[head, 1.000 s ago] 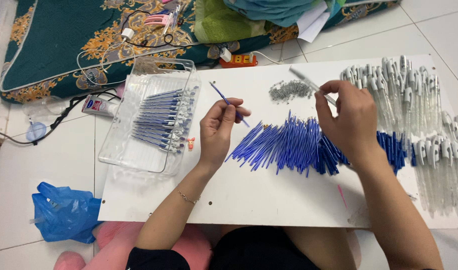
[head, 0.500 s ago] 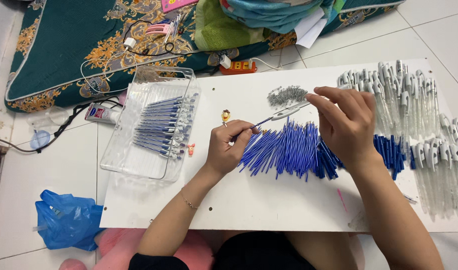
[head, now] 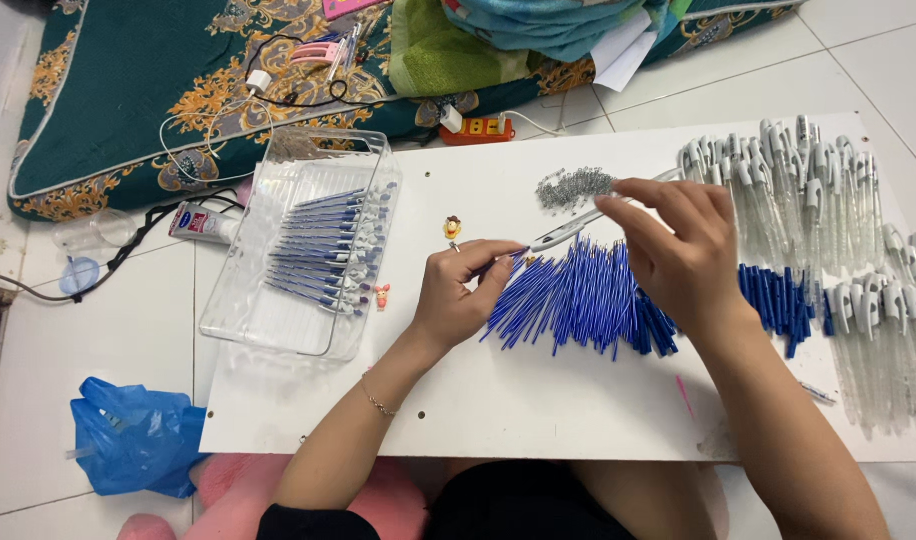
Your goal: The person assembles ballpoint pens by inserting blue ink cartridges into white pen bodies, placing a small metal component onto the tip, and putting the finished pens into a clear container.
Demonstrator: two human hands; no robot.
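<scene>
Feeding a blue refill into the clear pen barrel above the refill pile, mid-board. Left hand pinches refill, right hand pinches barrel. Next, I'd judge: line up tips & push straight.

Refill tip: hidden where left hand pinched clear pen barrel; join too small to tell.
Barrel's far end: covered by fingers of right hand.
Blue refills: middle of pile hidden under right hand and wrist.
Springs: tiny grey heap, single pieces not told apart.
Clear barrels: row cut off by right edge.
Patterned cushion: cut off at top edge.
Blue bag: contents hidden.
Elbows: cut off at bottom edge.
</scene>
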